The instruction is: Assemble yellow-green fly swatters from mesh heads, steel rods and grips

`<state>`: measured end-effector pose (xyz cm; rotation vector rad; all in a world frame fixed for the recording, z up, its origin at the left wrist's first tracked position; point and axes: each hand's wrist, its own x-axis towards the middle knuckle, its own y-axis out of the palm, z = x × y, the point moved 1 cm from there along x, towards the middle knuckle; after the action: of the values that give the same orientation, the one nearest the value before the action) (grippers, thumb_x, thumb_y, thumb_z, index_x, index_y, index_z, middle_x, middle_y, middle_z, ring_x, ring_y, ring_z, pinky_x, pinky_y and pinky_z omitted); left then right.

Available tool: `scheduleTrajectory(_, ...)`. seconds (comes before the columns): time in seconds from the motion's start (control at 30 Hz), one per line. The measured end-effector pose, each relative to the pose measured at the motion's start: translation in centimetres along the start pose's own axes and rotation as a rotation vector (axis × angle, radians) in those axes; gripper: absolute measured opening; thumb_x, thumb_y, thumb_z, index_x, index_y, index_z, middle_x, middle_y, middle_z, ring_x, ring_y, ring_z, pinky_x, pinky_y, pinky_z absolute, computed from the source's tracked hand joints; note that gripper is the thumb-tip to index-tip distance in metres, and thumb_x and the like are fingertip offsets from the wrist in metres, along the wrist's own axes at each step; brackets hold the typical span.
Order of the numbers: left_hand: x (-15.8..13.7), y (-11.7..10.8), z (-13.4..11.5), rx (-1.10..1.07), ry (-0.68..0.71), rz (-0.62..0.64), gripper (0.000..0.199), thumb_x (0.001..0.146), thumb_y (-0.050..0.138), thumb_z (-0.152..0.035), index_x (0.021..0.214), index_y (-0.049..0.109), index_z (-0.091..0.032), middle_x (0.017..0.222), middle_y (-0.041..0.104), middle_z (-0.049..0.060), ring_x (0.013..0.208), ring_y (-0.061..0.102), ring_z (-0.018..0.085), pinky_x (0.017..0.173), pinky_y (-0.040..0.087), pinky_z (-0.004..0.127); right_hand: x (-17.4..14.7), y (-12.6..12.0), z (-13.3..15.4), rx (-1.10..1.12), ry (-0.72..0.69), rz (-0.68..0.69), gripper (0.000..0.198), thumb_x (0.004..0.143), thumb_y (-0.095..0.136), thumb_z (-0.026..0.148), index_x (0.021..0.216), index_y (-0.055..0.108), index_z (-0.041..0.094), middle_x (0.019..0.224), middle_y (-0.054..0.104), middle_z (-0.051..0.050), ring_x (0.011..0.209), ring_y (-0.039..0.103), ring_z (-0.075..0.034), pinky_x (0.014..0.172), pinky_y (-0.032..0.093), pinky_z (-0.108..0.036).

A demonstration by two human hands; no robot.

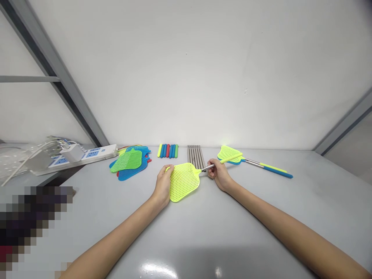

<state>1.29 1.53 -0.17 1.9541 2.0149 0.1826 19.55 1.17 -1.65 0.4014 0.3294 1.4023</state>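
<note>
A yellow fly swatter [185, 181] is held across the middle of the view, its mesh head on the left and its yellow grip up to the right. My left hand [164, 184] is closed on the left edge of the mesh. Fingers of my right hand [218, 174] are pinched round the metal rod, close to the grip. Just behind the swatter lie several bare metal rods [195, 155] side by side. To the right of my right hand rest a yellow swatter [229, 152] and a blue swatter [277, 171], overlapping, both with rods and grips attached.
Loose swatter heads in green [128, 161] and blue [132, 173] are piled at the left. Several coloured grips [167, 151] stand in a row by the wall. A power strip [95, 155] with a white plug and cables lies at the far left of the grey table [180, 236].
</note>
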Motion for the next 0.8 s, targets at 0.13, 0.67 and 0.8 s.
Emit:
scheduleTrajectory(0.13,0.04,-0.02,0.03,0.004,0.001,-0.005,0.022,0.060,0.060,-0.033,0.073,0.050,-0.018,0.064,0.052,-0.004,0.057,0.051,0.011,0.053,0.037,0.021,0.03,0.00,-0.01,0.000,0.004,0.000,0.019,0.068,0.050,0.028,0.053,0.046,0.016,0.037,0.041,0.005,0.032,0.030,-0.005,0.034,0.019,-0.018)
scheduleTrajectory(0.67,0.32,-0.16,0.20,-0.008,-0.049,-0.001,0.019,0.060,0.060,-0.029,0.072,0.053,-0.017,0.064,0.055,-0.003,0.061,0.053,0.012,0.056,0.039,0.022,0.05,-0.07,-0.10,0.002,0.002,0.002,0.020,0.068,0.051,0.028,0.052,0.045,0.016,0.036,0.040,0.005,0.032,0.030,-0.005,0.034,0.018,-0.018)
scheduleTrajectory(0.8,0.43,-0.17,0.07,-0.048,-0.128,0.014,0.016,0.060,0.059,-0.024,0.073,0.055,-0.015,0.066,0.058,-0.001,0.060,0.055,0.013,0.057,0.042,0.023,0.10,-0.10,-0.17,0.006,0.004,0.001,0.020,0.068,0.051,0.027,0.052,0.045,0.016,0.037,0.040,0.006,0.032,0.030,-0.005,0.034,0.018,-0.018)
